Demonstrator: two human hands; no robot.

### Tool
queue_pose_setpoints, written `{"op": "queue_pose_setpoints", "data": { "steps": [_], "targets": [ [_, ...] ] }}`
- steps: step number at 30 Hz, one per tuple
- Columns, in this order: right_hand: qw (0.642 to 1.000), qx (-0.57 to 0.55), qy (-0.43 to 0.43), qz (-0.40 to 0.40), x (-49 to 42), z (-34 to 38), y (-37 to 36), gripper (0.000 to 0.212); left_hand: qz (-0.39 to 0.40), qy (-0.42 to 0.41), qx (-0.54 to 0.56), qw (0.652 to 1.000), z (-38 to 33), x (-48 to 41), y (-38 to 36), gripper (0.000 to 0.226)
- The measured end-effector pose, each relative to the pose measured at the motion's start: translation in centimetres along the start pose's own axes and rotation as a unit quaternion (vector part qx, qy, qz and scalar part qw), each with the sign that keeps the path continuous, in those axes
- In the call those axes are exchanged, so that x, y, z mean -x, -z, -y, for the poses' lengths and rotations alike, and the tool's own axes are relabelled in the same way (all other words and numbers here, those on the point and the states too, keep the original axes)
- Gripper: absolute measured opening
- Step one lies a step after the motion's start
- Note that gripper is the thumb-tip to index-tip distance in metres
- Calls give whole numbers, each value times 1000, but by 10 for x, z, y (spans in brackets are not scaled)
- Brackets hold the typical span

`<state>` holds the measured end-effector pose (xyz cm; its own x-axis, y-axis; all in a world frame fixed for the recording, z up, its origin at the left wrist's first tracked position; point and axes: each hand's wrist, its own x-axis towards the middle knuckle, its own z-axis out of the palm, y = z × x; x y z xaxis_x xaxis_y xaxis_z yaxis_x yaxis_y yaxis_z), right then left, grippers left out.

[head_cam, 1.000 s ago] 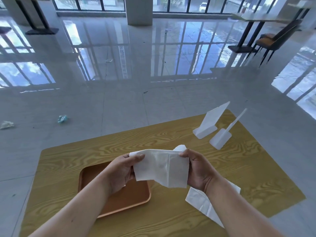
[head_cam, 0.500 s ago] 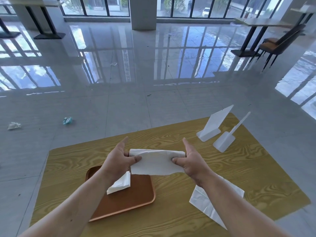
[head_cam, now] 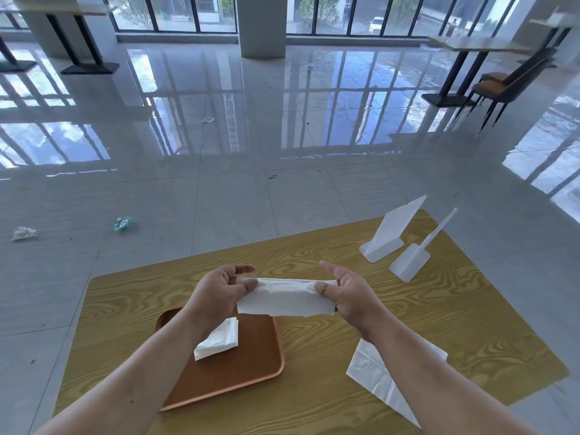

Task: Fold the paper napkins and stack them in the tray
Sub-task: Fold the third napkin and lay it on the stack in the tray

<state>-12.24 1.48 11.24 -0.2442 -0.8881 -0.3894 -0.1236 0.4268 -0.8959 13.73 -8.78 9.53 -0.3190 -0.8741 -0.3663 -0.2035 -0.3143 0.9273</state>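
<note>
Left hand (head_cam: 219,293) and right hand (head_cam: 351,293) each held a pinch grip on the napkin (head_cam: 285,298), above the tray (head_cam: 244,365) on the bench (head_cam: 439,324).

We have 1 view only, so no 2nd view shares any of the scene. The camera sits on the person's head and looks forward and down, wide-angled, so straight lines bow toward the edges. Both forearms enter from the bottom edge, and the left hand (head_cam: 219,293) and right hand (head_cam: 351,295) sit near the lens at mid-frame, above the worktop (head_cam: 439,324). The worktop's near edge falls outside the frame; its far edge and both far corners are in view. Beyond it we see a long stretch of glossy floor (head_cam: 219,183) running up to the windows (head_cam: 175,11) along the top edge.
</note>
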Motion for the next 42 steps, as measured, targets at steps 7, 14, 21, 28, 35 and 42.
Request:
{"op": "queue_pose_setpoints", "data": {
  "steps": [7,14,21,28,35,42],
  "targets": [
    [995,92,29,-24,-3,0,10,20,-26,-46,-167,985,0,-3,2,20],
    [972,218,68,-64,-1,3,9,11,-77,-121,-325,935,-7,-2,-1,11],
    [936,347,51,-25,2,1,6,7,-67,-228,-403,884,-26,4,-13,17],
    [948,310,67,31,3,-1,-20,34,-37,-287,-429,856,-50,13,-33,8],
    [991,-77,-44,96,4,5,-27,63,-107,-89,-384,913,-37,14,-22,72],
    [977,-170,-50,118,7,8,-32,86,106,169,-151,968,-19,30,-21,101]
  ]
}}
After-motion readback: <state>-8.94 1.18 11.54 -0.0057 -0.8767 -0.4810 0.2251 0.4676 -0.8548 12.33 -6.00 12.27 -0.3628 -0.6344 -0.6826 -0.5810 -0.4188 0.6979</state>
